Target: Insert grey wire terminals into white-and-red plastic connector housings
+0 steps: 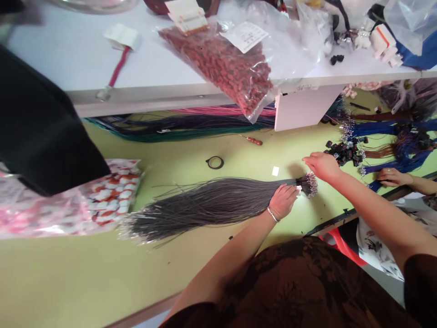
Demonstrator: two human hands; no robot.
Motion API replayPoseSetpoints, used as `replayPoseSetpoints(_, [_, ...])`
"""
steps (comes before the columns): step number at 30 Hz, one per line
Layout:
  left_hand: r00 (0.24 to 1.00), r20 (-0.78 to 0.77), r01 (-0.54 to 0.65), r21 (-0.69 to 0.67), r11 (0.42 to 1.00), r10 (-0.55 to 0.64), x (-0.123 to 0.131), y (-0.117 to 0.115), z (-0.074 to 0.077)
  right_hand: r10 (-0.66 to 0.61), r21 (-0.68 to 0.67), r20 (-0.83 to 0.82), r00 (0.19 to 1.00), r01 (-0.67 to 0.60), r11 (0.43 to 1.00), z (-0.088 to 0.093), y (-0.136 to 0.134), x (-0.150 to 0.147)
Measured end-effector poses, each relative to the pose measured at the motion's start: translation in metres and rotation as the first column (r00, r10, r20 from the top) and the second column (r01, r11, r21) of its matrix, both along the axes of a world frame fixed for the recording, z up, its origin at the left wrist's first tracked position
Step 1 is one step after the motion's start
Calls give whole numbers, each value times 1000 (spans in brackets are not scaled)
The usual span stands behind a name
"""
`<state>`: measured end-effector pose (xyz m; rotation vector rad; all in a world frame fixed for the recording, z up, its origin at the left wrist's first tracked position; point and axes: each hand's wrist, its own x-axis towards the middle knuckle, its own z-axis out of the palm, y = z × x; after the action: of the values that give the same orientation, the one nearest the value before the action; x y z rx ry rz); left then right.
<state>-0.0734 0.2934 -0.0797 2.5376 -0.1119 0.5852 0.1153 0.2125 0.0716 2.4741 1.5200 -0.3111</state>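
Resting left hand (284, 201) on grey wires (218, 200), right hand (323, 166) hovering

I can't read the label (244, 35), print's too tiny; left hand (283, 201) hides some grey wires (218, 200)!

Bright, diffuse light spreads over the yellow-green tabletop (85, 273), with soft shadows near the bare right hand (321, 166). Glare streaks the clear plastic bag of reddish-brown pieces (232, 64). The white connector with a pinkish-red lead (121, 37) looks blurred; wide-angle distortion stretches the edges.
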Motion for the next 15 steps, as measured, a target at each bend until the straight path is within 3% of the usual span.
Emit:
replayPoseSetpoints(2, [1000,10,4,6,1000,-4,-1,0,0,-22,-6,-41,999,22,1000,-18,14,12])
replayPoseSetpoints(6, [999,36,10,-5,1000,-10,-3,0,3,51,-6,-166,985,-52,999,-48,28,22])
replayPoseSetpoints(8, [999,32,9,-40,999,-8,-3,-1,5,112,-3,-205,972,-115,993,-50,25,19])
replayPoseSetpoints(10, [1000,22,-8,-92,996,10,-3,-1,8,162,-88,-271,949,-192,977,-47,19,13])
replayPoseSetpoints(13, [998,-19,-62,-166,984,60,1,4,19,131,-232,-344,930,-220,948,-41,7,5])
replayPoseSetpoints(15, [988,-100,-133,-175,975,117,6,12,31,92,-252,-341,936,-185,950,-40,2,2])
